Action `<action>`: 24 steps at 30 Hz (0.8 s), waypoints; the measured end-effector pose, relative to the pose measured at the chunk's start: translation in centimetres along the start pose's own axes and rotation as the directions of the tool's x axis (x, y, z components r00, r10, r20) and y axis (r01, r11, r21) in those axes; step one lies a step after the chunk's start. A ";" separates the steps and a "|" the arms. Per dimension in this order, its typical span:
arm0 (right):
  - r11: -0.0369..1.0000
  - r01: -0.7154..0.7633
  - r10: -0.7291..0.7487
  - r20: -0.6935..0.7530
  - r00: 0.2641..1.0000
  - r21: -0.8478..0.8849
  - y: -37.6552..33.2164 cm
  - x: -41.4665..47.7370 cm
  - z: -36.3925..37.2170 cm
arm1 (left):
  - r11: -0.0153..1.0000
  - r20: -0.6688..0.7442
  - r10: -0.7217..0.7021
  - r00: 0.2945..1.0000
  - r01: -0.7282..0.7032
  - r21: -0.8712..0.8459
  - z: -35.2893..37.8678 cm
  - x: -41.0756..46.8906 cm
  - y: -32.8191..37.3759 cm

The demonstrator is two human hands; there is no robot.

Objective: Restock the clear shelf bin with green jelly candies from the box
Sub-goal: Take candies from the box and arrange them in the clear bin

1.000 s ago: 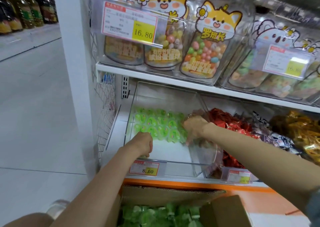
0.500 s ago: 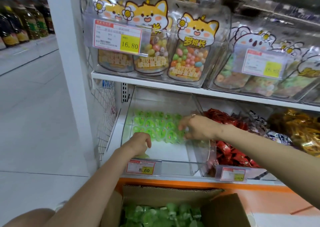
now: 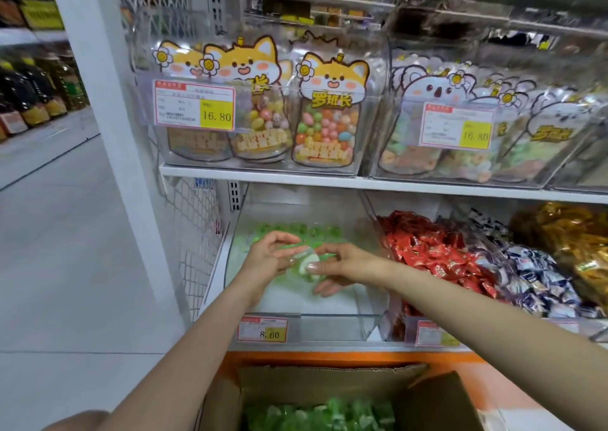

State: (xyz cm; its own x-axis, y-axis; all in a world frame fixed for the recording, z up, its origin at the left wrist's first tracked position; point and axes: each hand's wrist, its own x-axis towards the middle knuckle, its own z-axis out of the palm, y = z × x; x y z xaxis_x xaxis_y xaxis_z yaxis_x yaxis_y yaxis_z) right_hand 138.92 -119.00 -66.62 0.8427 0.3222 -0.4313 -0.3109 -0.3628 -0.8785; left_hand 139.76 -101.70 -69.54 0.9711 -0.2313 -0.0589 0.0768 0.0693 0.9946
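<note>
The clear shelf bin [image 3: 329,315] sits at the left end of the lower shelf, with green jelly candies [image 3: 289,230] piled at its back and its front floor bare. Both hands meet over the middle of the bin. My left hand [image 3: 263,259] curls its fingers and thumb around a green jelly candy [image 3: 304,262], and my right hand [image 3: 345,266] pinches the same candy from the right with thumb and forefinger. Motion blurs the fingers. Below the shelf, the open cardboard box [image 3: 329,376] holds more green jelly candies [image 3: 329,414].
A price tag [image 3: 262,329] reading 8.60 hangs on the bin's front. Red wrapped sweets [image 3: 434,253] fill the neighbouring bin to the right, then blue-white and gold ones. Clear bins of candy bags stand on the shelf above [image 3: 263,177]. A white post and wire mesh stand at the left.
My left hand left the bin's front left corner and my right hand lifted off the candy pile. Both came together over the bin with one jelly candy between them. The view tilted up.
</note>
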 end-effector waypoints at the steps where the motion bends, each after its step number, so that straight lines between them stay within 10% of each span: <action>1: 0.998 0.020 -0.021 0.015 1.000 0.068 -0.1 0.0 0.1 | 0.999 -0.007 -0.008 1.000 0.008 -0.035 0.0 0.1 0.1; 5: 0.982 0.186 -0.178 -0.160 0.971 0.036 -0.6 0.3 0.2 | 0.992 -0.069 -0.061 0.996 0.053 -0.113 -0.2 0.4 0.2; 11: 0.693 0.316 -0.608 -0.290 0.739 -0.648 -1.0 1.5 -0.2 | 0.901 0.210 -0.213 0.954 0.275 -0.335 -0.4 -0.3 0.4; 15: 0.577 0.429 -0.648 -0.071 0.758 -0.695 -0.6 1.6 0.5 | 0.918 0.247 -0.149 0.958 0.227 -0.325 -0.3 -0.4 0.2; 19: 0.760 0.463 -0.569 -0.123 0.813 -0.456 -0.9 0.6 -1.0 | 0.931 0.230 -0.144 0.962 0.211 -0.297 -1.1 -0.4 0.5; 24: 0.745 0.419 -0.489 0.004 0.872 -0.519 -0.7 -0.1 -2.4 | 0.918 0.278 -0.189 0.942 0.270 -0.292 -1.5 -1.1 0.6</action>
State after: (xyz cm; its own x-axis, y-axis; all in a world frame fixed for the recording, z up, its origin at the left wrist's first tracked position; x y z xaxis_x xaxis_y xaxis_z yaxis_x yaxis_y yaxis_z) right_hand 140.09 -120.89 -65.42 0.8856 0.4615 0.0523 0.3499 -0.5890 -0.7284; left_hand 139.07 -99.99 -69.04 0.8374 -0.5003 -0.2202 0.3990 0.2840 0.8718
